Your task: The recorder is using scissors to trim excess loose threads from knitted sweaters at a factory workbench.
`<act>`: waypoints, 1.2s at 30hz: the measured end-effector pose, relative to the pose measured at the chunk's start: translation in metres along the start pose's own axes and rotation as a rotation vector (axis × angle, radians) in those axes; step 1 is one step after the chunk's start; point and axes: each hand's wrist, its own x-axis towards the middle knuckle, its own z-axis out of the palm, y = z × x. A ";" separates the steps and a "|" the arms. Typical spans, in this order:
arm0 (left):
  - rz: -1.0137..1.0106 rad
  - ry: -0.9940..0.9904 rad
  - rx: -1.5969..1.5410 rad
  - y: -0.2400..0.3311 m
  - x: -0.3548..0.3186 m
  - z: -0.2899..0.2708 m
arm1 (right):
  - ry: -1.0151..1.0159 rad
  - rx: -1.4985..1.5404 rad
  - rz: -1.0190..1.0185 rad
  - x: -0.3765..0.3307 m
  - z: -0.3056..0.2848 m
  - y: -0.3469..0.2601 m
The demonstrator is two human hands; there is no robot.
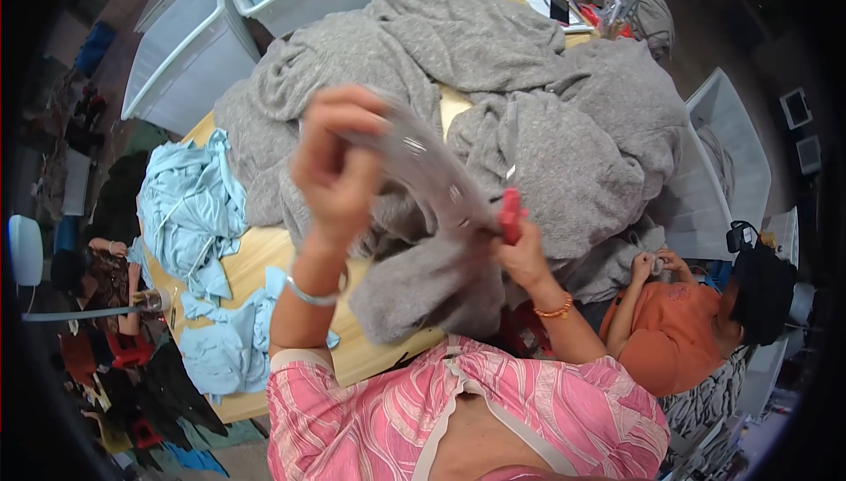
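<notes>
My left hand is raised over the table, smeared by motion, its fingers closed on the upper edge of a grey knit garment. A stretched band of that garment runs down from it toward my right hand. That hand grips red-handled thread snips, with a thin metal blade pointing up. The garment's lower end meets the right hand; whether those fingers pinch it too is blurred. Behind both hands lies a large heap of grey knit garments.
Light blue garments lie on the wooden table at left. White plastic bins stand far left and a bin at right. A phone lies on paper at the back. A co-worker in orange handles grey fabric at right.
</notes>
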 end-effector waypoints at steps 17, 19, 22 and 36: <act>-0.699 0.792 0.091 -0.163 -0.149 -0.066 | -0.007 -1.199 -0.108 -0.029 -0.004 0.041; -0.745 0.818 0.024 -0.164 -0.163 -0.068 | 0.016 -1.124 -0.076 -0.024 -0.003 0.039; -0.870 0.914 -0.098 -0.161 -0.167 -0.062 | 0.082 -0.753 -0.196 -0.019 0.001 0.043; -1.003 0.616 -0.314 -0.225 -0.155 -0.106 | -0.392 -0.898 -0.049 0.038 0.067 -0.006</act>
